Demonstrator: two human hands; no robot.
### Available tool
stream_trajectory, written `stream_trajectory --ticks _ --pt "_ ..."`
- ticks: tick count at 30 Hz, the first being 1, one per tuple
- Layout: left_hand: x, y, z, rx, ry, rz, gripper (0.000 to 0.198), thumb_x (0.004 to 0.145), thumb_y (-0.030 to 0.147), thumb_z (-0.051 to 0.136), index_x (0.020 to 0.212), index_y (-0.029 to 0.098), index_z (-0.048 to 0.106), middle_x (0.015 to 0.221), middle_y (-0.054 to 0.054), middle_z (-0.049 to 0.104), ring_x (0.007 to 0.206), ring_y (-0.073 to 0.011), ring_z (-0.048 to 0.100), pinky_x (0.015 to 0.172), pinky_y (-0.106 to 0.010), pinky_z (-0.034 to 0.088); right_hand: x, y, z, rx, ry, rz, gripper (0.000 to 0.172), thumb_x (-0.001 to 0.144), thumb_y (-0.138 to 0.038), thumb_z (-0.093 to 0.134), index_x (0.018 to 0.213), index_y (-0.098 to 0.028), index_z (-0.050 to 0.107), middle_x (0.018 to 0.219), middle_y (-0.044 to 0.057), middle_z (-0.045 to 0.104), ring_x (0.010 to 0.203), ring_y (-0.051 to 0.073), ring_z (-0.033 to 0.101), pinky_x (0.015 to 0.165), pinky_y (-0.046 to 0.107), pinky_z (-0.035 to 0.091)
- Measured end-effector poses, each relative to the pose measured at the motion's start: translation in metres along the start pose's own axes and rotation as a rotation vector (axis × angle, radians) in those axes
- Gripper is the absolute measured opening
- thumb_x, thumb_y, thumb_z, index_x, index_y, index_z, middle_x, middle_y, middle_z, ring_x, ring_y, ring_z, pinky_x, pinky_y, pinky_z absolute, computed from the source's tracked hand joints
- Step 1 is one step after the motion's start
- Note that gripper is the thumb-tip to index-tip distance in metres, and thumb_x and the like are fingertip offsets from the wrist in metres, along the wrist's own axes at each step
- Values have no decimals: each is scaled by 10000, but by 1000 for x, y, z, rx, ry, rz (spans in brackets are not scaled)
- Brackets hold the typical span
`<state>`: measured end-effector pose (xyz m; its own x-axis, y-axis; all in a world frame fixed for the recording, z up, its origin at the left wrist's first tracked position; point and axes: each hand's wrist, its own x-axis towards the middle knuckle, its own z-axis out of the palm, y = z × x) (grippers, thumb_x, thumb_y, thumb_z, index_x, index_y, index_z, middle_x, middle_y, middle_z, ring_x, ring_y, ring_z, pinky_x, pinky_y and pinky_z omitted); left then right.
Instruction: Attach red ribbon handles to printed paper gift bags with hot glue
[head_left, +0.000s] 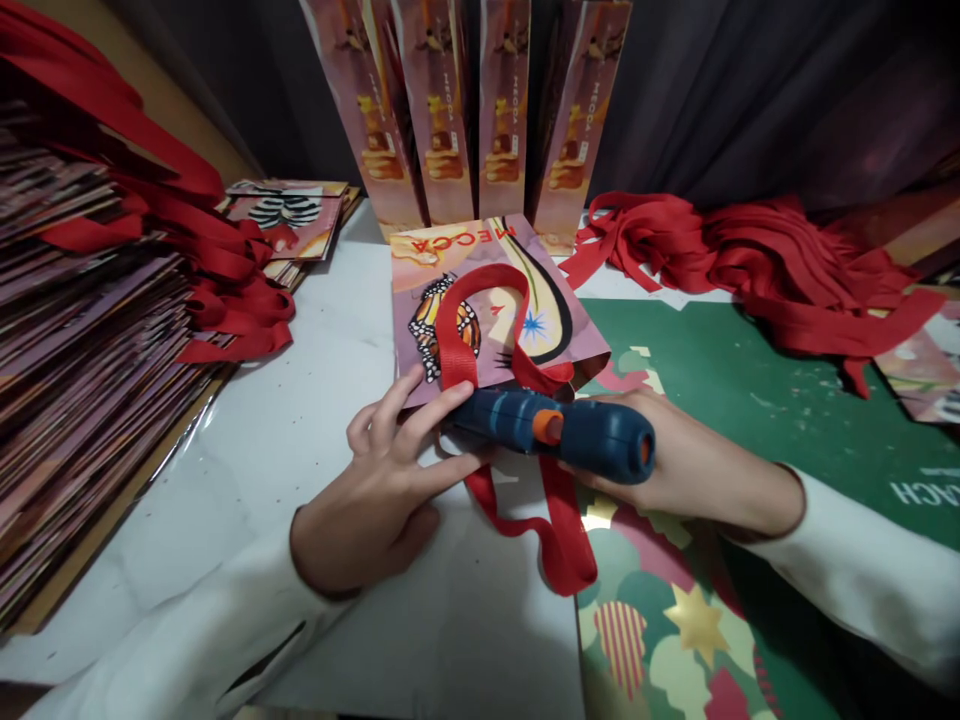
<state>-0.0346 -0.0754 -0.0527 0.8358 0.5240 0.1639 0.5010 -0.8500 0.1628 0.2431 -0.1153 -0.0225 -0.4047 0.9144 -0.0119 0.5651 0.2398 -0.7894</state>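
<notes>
A dark blue glue gun (592,437) with an orange part in its body is gripped in my right hand (637,440), its nose pointing left over the bag's near edge. My left hand (386,475) is spread, its fingertips at the bag edge and red ribbon beside the gun's nose. The purple MECCA paper bag (499,255), printed with a butterfly and part of a face, lies flat in front of me. One red ribbon loop (491,275) rests across it; another red ribbon loop (566,560) hangs toward me below the gun. The gun's tip is hidden.
Tall stacks of flat bags (90,400) with red ribbons line the left. Several upright MECCA bags (502,120) stand at the back. A heap of red ribbons (780,255) lies back right, on a green board (690,350). A patterned green sheet (660,640) covers the near right.
</notes>
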Motion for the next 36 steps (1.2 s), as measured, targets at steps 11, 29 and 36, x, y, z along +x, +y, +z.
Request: stream_trajectory --ticks 11,29,36 --pt "-1 0 2 -27 6 -23 789 597 17 539 1294 387 522 1614 -42 47 1435 -468 23 988 -656 266 2 -5 4 -82 11 92 93 732 -151 627 721 -183 540 591 -49 565 500 82 476 475 207 351" --pt "-2 -1 3 -33 17 3 842 585 35 581 1353 369 494 1623 -41 17 1425 -487 41 998 -651 235 -5 -1 -2 -143 58 134 106 738 -239 660 782 -199 573 658 -14 613 525 116 510 490 241 366" --pt "-1 -1 2 -34 12 -4 832 572 28 570 1335 354 514 1612 -79 66 1436 -460 21 996 -640 223 -11 -4 -10 -147 46 147 84 744 -249 659 797 -203 612 652 -13 646 529 126 539 500 242 404"
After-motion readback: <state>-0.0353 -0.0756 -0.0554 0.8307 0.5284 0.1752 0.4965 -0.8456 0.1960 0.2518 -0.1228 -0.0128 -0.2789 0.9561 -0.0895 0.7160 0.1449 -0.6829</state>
